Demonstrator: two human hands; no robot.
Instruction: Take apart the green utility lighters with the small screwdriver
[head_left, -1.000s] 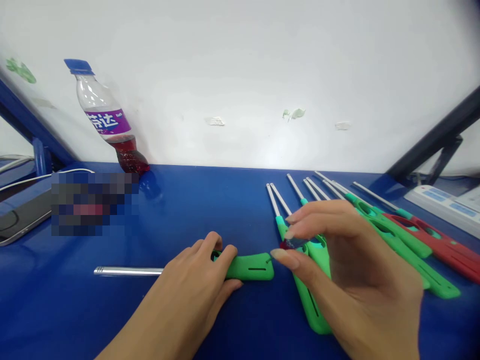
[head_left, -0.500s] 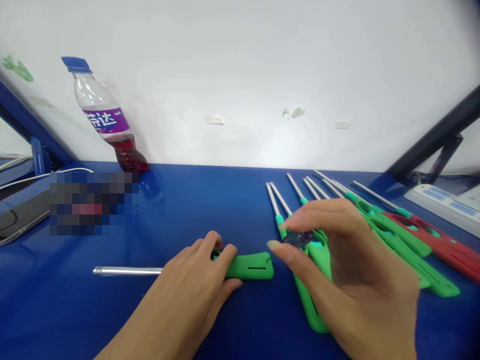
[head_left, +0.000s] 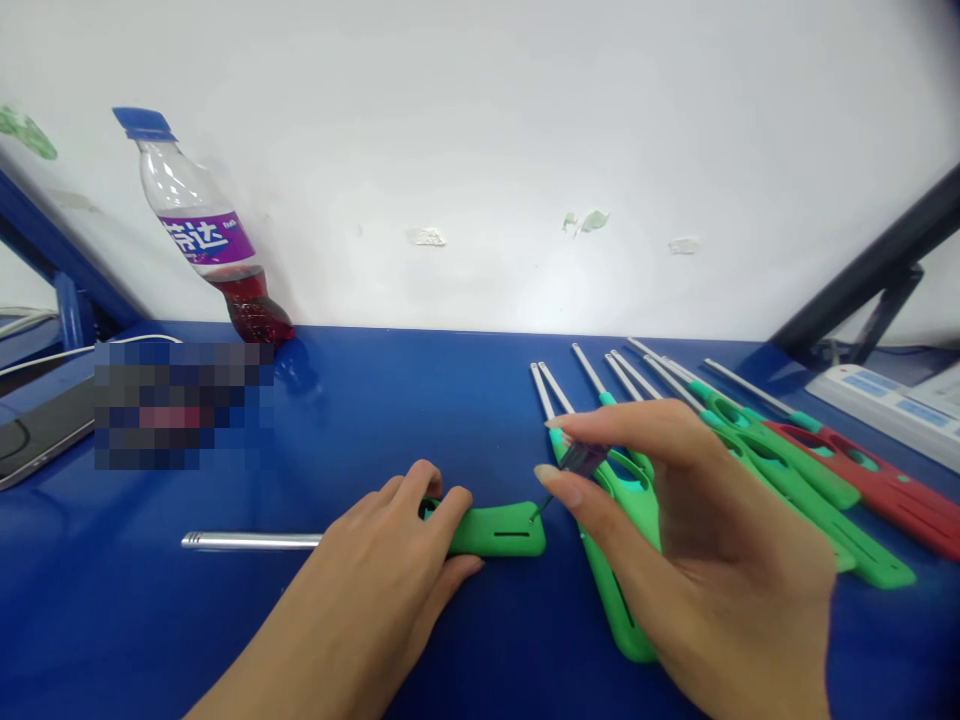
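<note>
Flat on the blue table [head_left: 390, 400] lies a green long-nosed lighter [head_left: 504, 530], its metal tube pointing left. My left hand [head_left: 397, 550] is closed around the middle of it, hiding the trigger part. Between thumb and index finger, my right hand [head_left: 675, 540] pinches a small screwdriver [head_left: 583, 458] with a dark see-through handle. Its thin shaft slants down to the left, and the tip meets the right end of the lighter's handle, at what looks like a small hole. More green lighters [head_left: 619, 610] lie behind and under my right hand, partly covered by it.
A red lighter [head_left: 892, 480] lies at the right among several green ones, near a white power strip [head_left: 885, 410]. At the back left stands a bottle of dark red drink [head_left: 206, 235]. A phone [head_left: 49, 430] and a blurred-out patch are at the left; a white wall [head_left: 480, 150] closes the back.
The screwdriver's handle has turned and tilted between my right thumb and index finger, which have spread slightly. My left hand and the lighter keep their place.
</note>
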